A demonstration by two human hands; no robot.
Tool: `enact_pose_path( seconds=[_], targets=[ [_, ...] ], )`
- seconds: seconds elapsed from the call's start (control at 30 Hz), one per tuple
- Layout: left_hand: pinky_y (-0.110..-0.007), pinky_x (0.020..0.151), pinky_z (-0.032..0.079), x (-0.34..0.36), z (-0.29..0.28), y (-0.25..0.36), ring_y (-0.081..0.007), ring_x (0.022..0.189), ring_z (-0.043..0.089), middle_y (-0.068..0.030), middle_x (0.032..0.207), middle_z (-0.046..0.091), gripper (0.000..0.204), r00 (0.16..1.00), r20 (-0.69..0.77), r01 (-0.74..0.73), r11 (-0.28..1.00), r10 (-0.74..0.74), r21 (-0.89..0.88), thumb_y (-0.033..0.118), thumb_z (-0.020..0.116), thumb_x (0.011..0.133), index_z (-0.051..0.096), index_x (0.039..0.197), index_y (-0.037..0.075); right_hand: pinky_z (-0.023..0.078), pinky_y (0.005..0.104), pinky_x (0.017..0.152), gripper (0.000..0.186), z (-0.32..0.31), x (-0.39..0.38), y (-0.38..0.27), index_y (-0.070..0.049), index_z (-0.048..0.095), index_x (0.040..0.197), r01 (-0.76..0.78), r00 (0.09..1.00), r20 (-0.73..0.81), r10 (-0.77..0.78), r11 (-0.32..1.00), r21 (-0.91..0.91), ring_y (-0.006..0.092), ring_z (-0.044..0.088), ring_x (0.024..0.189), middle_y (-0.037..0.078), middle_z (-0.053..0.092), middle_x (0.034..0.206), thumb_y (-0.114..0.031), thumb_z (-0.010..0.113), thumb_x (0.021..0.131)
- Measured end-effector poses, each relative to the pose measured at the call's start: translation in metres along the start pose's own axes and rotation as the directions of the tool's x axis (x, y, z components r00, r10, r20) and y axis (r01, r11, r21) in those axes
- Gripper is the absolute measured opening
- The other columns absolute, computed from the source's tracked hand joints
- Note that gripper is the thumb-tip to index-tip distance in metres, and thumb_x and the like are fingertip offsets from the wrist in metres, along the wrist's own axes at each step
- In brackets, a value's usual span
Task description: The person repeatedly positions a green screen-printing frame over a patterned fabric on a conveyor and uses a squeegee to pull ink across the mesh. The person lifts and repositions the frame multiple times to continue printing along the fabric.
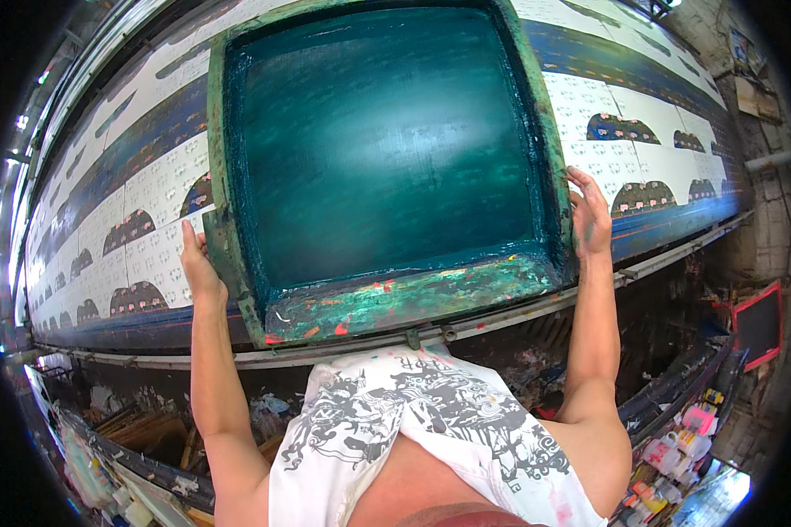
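Note:
A large screen printing frame (413, 309) with dark teal mesh (387, 149) lies over the long printing table, its green rim smeared with red and dark paint. My left hand (200, 265) grips its left side rim, thumb pointing up along the edge. On the opposite side, my right hand (591, 215) is curled round the right rim, fingers bent at the edge. The undersides of both grips are hidden by the frame. White printed panels (589, 97) with dark, dome-shaped patches show on both sides of the frame.
A metal rail (492, 330) runs along the table's near edge, close to my body. Behind me at the lower right stand several paint tubs (677, 450). A red-rimmed dark frame (756, 327) leans at the right. Scraps and wooden boards (149, 432) lie below on the left.

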State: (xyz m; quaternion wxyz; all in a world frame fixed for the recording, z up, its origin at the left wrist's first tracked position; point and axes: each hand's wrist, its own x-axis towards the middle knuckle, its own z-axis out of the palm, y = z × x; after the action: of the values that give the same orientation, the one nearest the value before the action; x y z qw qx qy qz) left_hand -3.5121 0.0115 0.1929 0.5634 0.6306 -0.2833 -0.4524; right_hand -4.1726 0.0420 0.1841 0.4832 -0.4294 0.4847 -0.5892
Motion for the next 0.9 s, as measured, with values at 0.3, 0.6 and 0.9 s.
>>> enact_pose_path(
  seconds=[0.3,0.6,0.9],
  targets=[
    [-0.031,0.075,0.056,-0.017,0.026,-0.004,-0.0150,0.081,0.070,-0.0081,0.093,0.077,0.060,0.998,0.028,-0.058,0.997,0.057,0.047,0.053,0.050,0.115,0.075,0.097,0.002,0.049,0.0427,0.114,0.064,-0.036,0.006,0.004,0.009,0.051,0.153,-0.013,1.000,-0.014,0.014,0.997,0.074,0.0297,0.062,0.131,0.022,0.057,0.151,-0.038,0.057,0.109],
    [-0.033,0.091,0.053,0.000,0.023,-0.024,-0.0152,0.098,0.067,-0.0085,0.110,0.074,0.055,0.997,0.028,-0.070,0.990,0.067,0.121,0.050,0.053,0.115,0.075,0.113,0.000,0.050,0.0468,0.111,0.040,0.028,-0.023,-0.016,-0.008,0.075,0.131,0.339,0.910,0.214,-0.356,0.340,-0.877,0.0384,0.061,0.132,0.017,0.064,0.142,-0.011,0.078,0.091],
    [-0.036,0.102,0.051,0.011,0.031,-0.039,-0.0207,0.109,0.067,-0.0137,0.124,0.073,0.067,0.998,-0.045,0.043,0.984,-0.035,0.172,0.054,0.052,0.114,0.070,0.130,-0.009,0.057,0.0461,0.096,0.038,0.149,-0.115,-0.017,-0.008,0.077,0.115,0.736,0.641,0.753,-0.153,0.401,-0.545,0.0333,0.071,0.115,0.011,0.074,0.118,-0.012,0.085,0.078]
  ],
)
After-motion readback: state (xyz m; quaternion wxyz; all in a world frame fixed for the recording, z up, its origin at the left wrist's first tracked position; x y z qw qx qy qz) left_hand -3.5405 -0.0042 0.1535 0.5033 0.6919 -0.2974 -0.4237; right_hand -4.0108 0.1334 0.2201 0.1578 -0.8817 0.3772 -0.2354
